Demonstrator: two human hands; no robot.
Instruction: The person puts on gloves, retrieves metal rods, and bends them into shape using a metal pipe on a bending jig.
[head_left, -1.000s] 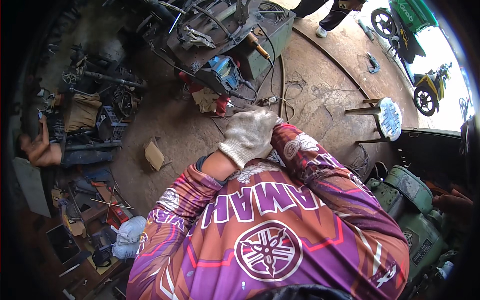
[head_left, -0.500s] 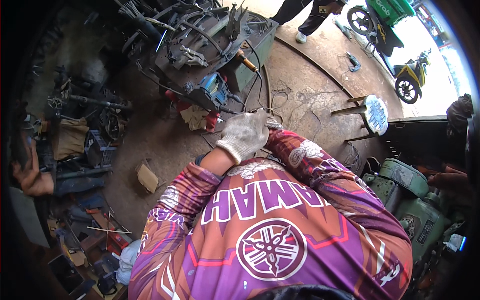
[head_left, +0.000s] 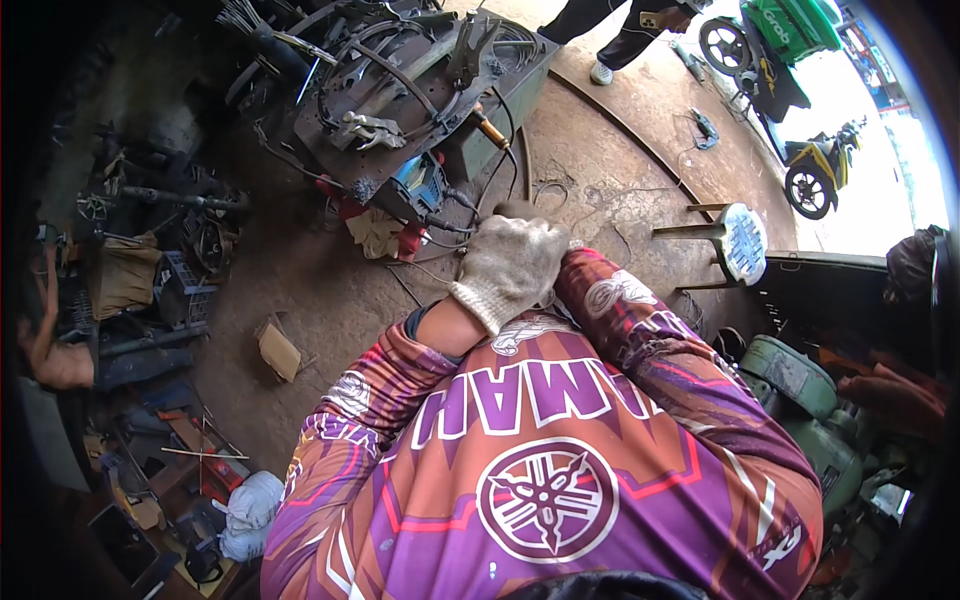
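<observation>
My left hand (head_left: 513,257), in a cream knit work glove, is closed in front of my chest, with its knuckles up and its fingers curled out of sight. Whatever it grips is covered. My right hand lies behind and under it; only a darker, soiled patch of glove (head_left: 519,210) shows past the left knuckles, so its fingers are hidden. The right sleeve (head_left: 612,290) runs up to the left hand. Just beyond the hands is a blue welding machine (head_left: 420,185) with black cables plugged in.
A cluttered metal workbench (head_left: 340,160) carries pliers (head_left: 366,130) and an orange-handled tool (head_left: 488,130). Cables cross the floor. A stool (head_left: 742,245) stands right, near a green machine (head_left: 790,375). A cardboard piece (head_left: 279,351) lies left. Another person's legs (head_left: 600,35) and motorbikes (head_left: 810,185) are farther off.
Both hands have shifted slightly right, and the left glove now covers more of the right wrist. A darker glove patch shows above the left knuckles. The view has tilted slightly.
</observation>
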